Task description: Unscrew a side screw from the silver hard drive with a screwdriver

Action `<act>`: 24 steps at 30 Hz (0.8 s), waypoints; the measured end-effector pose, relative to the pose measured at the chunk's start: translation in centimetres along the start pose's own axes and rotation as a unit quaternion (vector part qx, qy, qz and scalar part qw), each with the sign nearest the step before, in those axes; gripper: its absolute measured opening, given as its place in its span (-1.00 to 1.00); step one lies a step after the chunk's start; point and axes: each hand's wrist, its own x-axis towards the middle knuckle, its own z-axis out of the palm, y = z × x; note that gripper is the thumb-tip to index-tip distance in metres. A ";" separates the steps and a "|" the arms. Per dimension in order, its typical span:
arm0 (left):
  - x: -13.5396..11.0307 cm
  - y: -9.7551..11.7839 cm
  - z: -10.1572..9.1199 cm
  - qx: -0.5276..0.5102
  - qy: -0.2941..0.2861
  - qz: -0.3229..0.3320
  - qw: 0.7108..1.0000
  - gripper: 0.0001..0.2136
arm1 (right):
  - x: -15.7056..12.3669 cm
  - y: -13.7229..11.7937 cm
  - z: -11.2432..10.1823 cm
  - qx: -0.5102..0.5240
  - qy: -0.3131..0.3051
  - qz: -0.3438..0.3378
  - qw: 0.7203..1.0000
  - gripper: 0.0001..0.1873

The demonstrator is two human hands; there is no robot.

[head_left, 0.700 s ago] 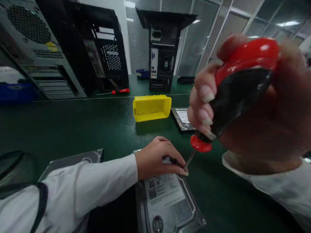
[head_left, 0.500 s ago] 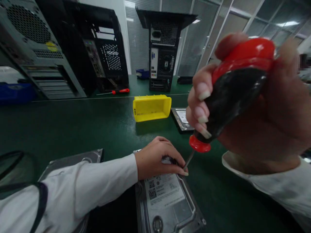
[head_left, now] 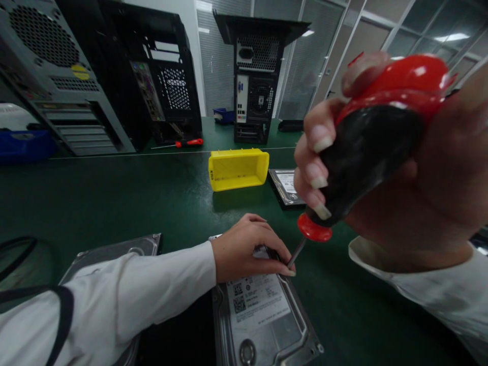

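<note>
A silver hard drive [head_left: 263, 320] with a white label lies flat on the green mat in front of me. My left hand [head_left: 247, 249] rests curled over its far end, fingers pressed down on the drive's top edge. My right hand [head_left: 419, 168], close to the camera, is wrapped round the red and black handle of a screwdriver [head_left: 366, 152]. The thin shaft slants down to the drive's far right corner, right beside my left fingertips. The screw itself is hidden.
A yellow bin [head_left: 238, 169] stands behind the drive, with a second hard drive [head_left: 285, 187] to its right. Another drive [head_left: 114, 251] lies under my left sleeve. Open computer cases [head_left: 259, 76] and a spare red screwdriver [head_left: 186, 143] stand at the back.
My right hand has shifted its grip slightly on the handle, fingers moving round it. The left hand and the drive have stayed put.
</note>
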 end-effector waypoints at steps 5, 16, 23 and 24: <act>0.0 -0.1 0.1 -0.002 0.004 -0.008 1.000 -0.92 | 0.1 -0.1 0.0 -0.021 0.017 -0.009 1.000 -0.65; 0.1 0.3 -0.2 -0.044 0.013 -0.030 0.999 -0.92 | 0.0 0.1 -0.2 -0.084 -0.009 -0.011 0.996 -0.59; 0.1 0.3 -0.3 -0.044 0.010 -0.023 0.999 -0.93 | 0.0 -0.7 0.3 -0.122 -0.049 0.009 0.991 -0.52; 0.1 0.3 -0.3 -0.046 0.010 -0.022 0.999 -0.92 | -0.1 -0.7 0.2 -0.111 -0.052 0.010 0.992 -0.53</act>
